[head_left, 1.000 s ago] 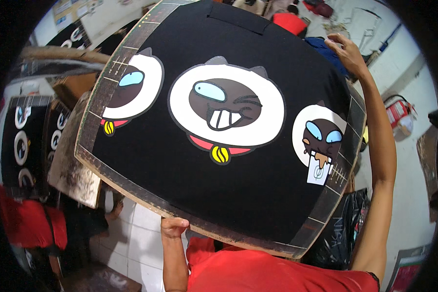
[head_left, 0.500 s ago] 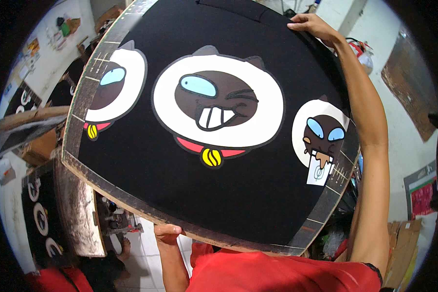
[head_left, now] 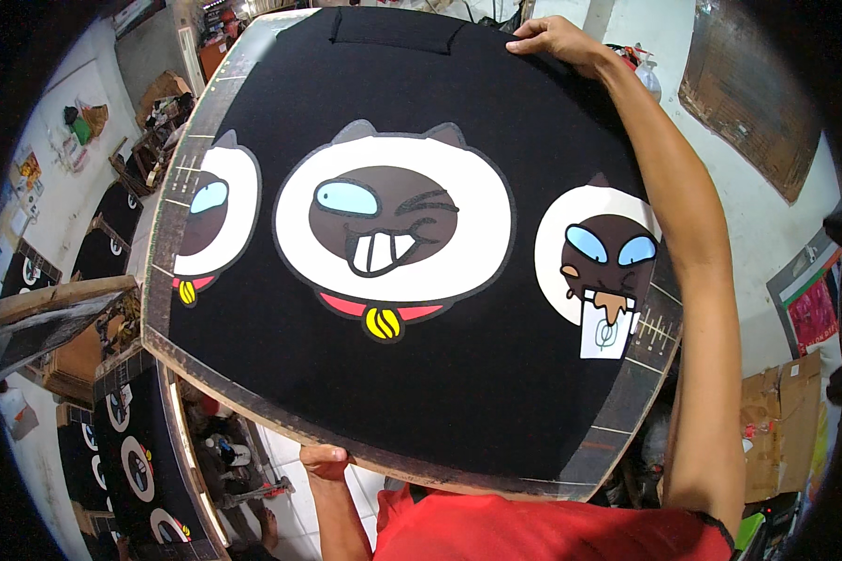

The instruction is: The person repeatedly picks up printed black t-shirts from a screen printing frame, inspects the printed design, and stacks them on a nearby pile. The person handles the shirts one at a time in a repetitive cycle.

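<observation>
A wide board (head_left: 234,388) with worn, dark-banded edges is lifted up and tilted in front of me. Black fabric (head_left: 458,397) lies flat over its face, printed with cartoon cat heads in white and brown. The middle cat (head_left: 295,215) winks and has a red collar with a yellow bell. Under the board's near edge my left hand (head_left: 325,460) grips it, thumb showing, other fingers hidden beneath. My right hand (head_left: 561,44) reaches up along the right side and holds the far right edge, fingers bent over the fabric there. A small rectangular black flap (head_left: 393,35) shows at the far end.
To the left, more boards with printed black fabric (head_left: 136,458) stand in a row. A wooden-edged panel (head_left: 61,323) juts in beside my board. Flattened cardboard (head_left: 781,421) and a brown panel (head_left: 753,103) lean along the right wall. White floor tiles (head_left: 295,510) show below.
My view has shifted, and the board now shows more of its far end with the flap. Both hands keep their hold. More of the printed boards at left has come into sight.
</observation>
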### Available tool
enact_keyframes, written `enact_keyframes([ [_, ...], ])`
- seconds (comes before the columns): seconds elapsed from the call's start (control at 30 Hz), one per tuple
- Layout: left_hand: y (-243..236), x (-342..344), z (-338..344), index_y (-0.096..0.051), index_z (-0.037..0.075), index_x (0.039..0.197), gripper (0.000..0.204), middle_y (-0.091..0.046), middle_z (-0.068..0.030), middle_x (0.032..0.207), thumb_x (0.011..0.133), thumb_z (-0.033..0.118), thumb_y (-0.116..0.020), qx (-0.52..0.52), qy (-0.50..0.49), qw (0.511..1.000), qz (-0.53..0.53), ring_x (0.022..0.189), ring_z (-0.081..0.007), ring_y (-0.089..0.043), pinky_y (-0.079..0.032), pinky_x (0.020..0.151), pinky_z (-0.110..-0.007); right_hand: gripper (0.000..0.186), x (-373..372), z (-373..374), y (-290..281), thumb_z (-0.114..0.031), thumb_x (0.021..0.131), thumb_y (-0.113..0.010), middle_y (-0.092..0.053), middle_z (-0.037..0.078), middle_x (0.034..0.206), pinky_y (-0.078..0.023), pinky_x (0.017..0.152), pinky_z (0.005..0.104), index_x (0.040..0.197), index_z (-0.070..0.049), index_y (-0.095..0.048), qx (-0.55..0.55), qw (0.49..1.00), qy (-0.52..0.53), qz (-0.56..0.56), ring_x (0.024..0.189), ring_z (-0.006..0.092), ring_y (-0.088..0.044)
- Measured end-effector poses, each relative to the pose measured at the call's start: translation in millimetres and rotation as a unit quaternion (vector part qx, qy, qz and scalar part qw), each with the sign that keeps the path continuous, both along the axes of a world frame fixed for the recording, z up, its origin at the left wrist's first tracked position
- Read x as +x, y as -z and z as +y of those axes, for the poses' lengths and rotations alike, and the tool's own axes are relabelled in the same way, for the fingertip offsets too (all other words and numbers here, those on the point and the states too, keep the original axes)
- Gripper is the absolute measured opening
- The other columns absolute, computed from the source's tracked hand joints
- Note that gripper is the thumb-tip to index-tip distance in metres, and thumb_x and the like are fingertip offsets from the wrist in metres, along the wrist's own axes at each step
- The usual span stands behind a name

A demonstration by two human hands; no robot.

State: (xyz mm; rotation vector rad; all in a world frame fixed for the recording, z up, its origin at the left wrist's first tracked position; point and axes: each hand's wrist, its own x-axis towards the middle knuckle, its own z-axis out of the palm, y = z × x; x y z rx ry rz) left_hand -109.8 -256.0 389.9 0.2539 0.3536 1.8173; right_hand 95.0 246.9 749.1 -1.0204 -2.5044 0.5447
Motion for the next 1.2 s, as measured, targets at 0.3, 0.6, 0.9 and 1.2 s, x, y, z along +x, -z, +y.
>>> enact_keyframes([
  [0.3,1.3,-0.5,5.0,-0.045,0.001,0.125,0.081,-0.055,-0.0148,0.117,0.048,-0.016,-0.062,0.012,-0.005,1.000,0.002,0.108,-0.0335,-0.053,-0.042,0.095,-0.046,0.023,-3.6,-11.0,-4.0,-0.024,0.078,-0.069,-0.059,0.001,0.082,-0.041,0.073,0.0236,0.089,-0.005,-0.063,-0.029,0.999,0.017,0.020,0.075,0.0097,-0.053],
  [0.6,7.9,-2.9,4.6,-0.050,0.002,0.121,0.076,-0.056,-0.0142,0.117,0.049,-0.017,-0.064,0.024,0.015,1.000,0.002,0.110,-0.0333,-0.052,-0.039,0.098,-0.046,0.027,6.2,-17.5,-9.3,-0.029,0.078,-0.068,-0.058,0.000,0.083,-0.039,0.077,0.0251,0.091,-0.006,-0.062,0.028,0.998,0.048,-0.018,0.079,0.0099,-0.052],
  [0.9,20.4,-12.4,7.9,-0.049,0.002,0.122,0.078,-0.056,-0.0145,0.116,0.049,-0.017,-0.066,0.038,0.054,0.998,0.014,0.108,-0.0339,-0.054,-0.043,0.094,-0.046,0.025,26.8,-35.0,-10.3,-0.028,0.078,-0.067,-0.059,0.001,0.081,-0.041,0.076,0.0264,0.089,-0.006,-0.061,0.020,0.997,0.072,-0.001,0.076,0.0100,-0.053],
  [1.2,17.6,-8.7,11.9,-0.051,0.002,0.119,0.074,-0.059,-0.0156,0.108,0.049,-0.019,-0.064,0.037,0.045,0.998,0.020,0.095,-0.0338,-0.061,-0.054,0.077,-0.044,0.024,22.0,-58.8,-23.8,-0.023,0.077,-0.068,-0.060,0.003,0.079,-0.043,0.074,0.0266,0.089,-0.004,-0.063,0.025,0.997,0.076,0.011,0.073,0.0117,-0.055],
])
